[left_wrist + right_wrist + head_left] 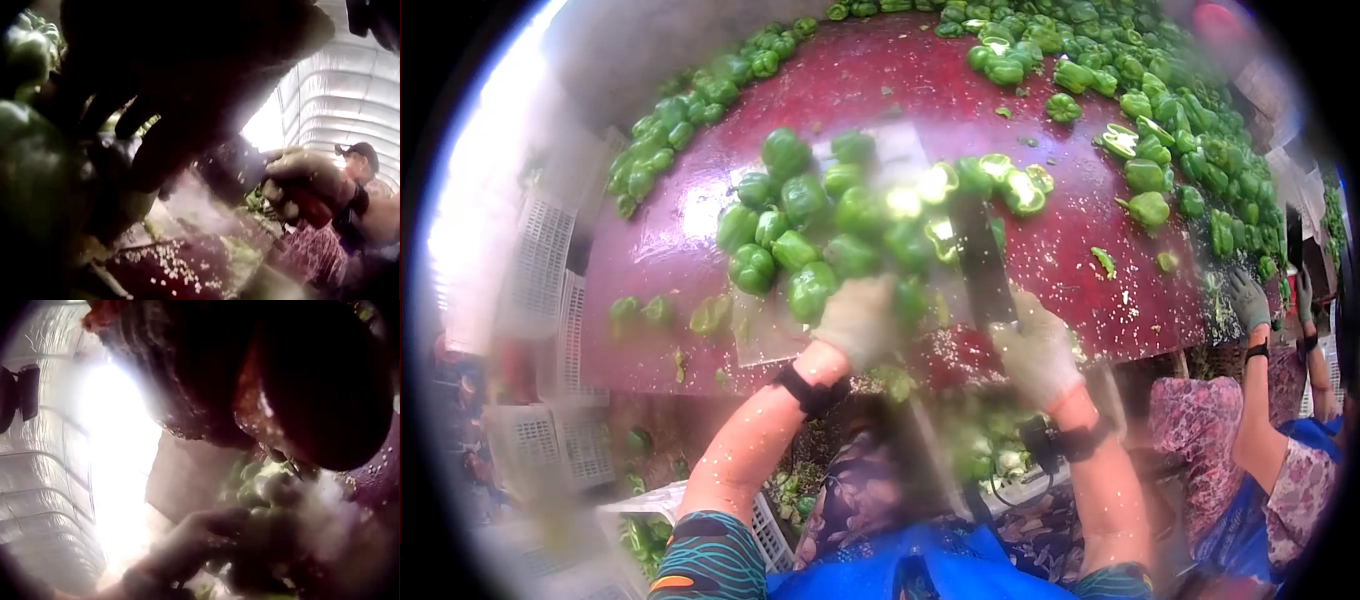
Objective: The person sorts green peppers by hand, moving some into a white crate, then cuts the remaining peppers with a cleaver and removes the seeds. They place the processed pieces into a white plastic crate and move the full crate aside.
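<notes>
My gloved left hand [860, 322] grips a green bell pepper [912, 300] at the near side of a pale board [762, 350]. The pepper is partly hidden by the hand, and lens haze blurs this spot. My gloved right hand [1037, 350] holds a broad-bladed knife [983, 262], its blade pointing away from me, just right of the pepper. Whole peppers [803, 200] are heaped beyond and left of my left hand. Past the blade lie cut pepper halves [1025, 190] with pale insides showing. In the right wrist view, the wide blade [184, 478] stands below the dark fist.
Many green peppers [1220, 170] line the red table's [880, 70] far and right edges; another row [690, 110] runs along the left. Seeds are scattered at right. Another person's gloved hand [1250, 300] is at the right edge. White crates [540, 260] stand at left.
</notes>
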Available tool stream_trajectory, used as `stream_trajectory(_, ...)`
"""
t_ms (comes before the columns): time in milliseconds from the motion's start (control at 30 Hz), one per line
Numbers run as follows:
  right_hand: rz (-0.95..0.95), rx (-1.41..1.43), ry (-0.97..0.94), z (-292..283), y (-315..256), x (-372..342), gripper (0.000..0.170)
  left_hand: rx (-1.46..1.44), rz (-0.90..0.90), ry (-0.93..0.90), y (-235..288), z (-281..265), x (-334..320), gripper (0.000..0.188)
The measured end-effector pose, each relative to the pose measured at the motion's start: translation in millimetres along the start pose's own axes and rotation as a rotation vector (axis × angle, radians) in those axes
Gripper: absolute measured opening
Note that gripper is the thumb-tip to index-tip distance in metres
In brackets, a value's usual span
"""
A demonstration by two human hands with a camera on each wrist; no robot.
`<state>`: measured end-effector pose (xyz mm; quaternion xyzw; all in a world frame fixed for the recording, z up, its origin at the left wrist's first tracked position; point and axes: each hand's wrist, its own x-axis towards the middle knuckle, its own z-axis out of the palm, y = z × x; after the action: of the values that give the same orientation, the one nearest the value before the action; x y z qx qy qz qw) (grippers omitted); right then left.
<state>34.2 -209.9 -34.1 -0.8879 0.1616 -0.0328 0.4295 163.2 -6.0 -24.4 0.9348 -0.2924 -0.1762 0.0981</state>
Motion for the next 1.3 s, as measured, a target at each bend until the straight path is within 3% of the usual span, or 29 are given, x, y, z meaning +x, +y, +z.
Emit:
stream_trajectory(133, -0.081, -0.03, 0.07, -10.1, -9.4, -22.3, 0.031, -0.222, -0.183, -0.033, 4.8, 21.3, 7.5, 0.059)
stream_trajectory(233, 0.037, -0.033, 0.02, -19.6, -34.5, -41.0, 0.03, -0.367, -0.207, 0.077, 15.5, 39.0, 6.0, 0.062)
stream_trajectory(267, -0.068, -0.054, 0.058, -16.5, -31.2, -46.5, 0.028, -0.415, -0.252, 0.044, 22.9, 37.0, 4.6, 0.065)
stream_trajectory(367, 0.032, -0.136, 0.021, -18.0, -36.1, -55.9, 0.026, -0.443, -0.224, 0.11, 22.2, 55.4, 9.8, 0.065)
stream_trajectory(500, -0.214, -0.285, 0.263, -17.4, -38.3, -62.0, 0.025, -0.444, -0.217, 0.103, 28.6, 57.4, 10.9, 0.067)
stream_trajectory(600, -0.024, -0.209, 0.205, -17.1, -54.9, -57.9, 0.031, -0.439, -0.237, 0.103, 30.2, 57.8, 14.2, 0.066)
stream_trajectory(700, -0.001, -0.549, -0.234, 28.4, -22.2, -23.4, 0.034, -0.462, -0.257, 0.067, 36.2, 58.0, 13.2, 0.063)
stream_trajectory(833, 0.299, -0.288, -0.328, 41.2, -9.8, 9.7, 0.032, -0.433, -0.228, 0.152, 39.7, 46.1, 2.6, 0.051)
stream_trajectory(900, 0.309, -0.351, -0.298, 41.0, -0.2, 13.4, 0.031, -0.381, -0.203, 0.172, 33.2, 27.4, -1.7, 0.046)
stream_trajectory(933, 0.216, -0.35, -0.285, 41.3, 8.3, 14.9, 0.032, -0.43, -0.16, 0.213, 32.3, 13.7, -16.4, 0.039)
stream_trajectory(967, 0.127, -0.342, -0.284, 42.9, 18.0, 18.5, 0.032, -0.414, 0.043, 0.522, -4.1, 47.5, -17.2, 0.038)
stream_trajectory(1033, 0.245, -0.424, -0.37, 42.5, 19.7, 27.1, 0.032, -0.165, -0.041, 0.429, -6.7, 14.1, -48.1, 0.04)
stream_trajectory(1067, 0.196, -0.43, -0.34, 33.0, 8.8, 21.7, 0.031, -0.255, -0.167, 0.4, -17.8, 18.3, -56.0, 0.041)
stream_trajectory(1100, 0.145, -0.44, -0.305, 26.1, 1.3, 18.3, 0.03, -0.269, -0.164, 0.407, -33.4, 33.5, -62.9, 0.041)
stream_trajectory(1167, 0.295, -0.415, -0.222, 23.9, 3.5, 19.4, 0.03, -0.299, -0.161, 0.426, -65.3, 77.5, -69.8, 0.04)
stream_trajectory(1200, 0.322, -0.416, -0.169, 22.9, 1.7, 17.2, 0.027, -0.47, -0.234, 0.323, -66.3, 83.5, -68.6, 0.042)
stream_trajectory(1300, 0.155, -0.566, -0.185, 10.8, -4.1, 4.8, 0.024, -0.661, -0.225, 0.326, -46.9, 83.8, -53.5, 0.04)
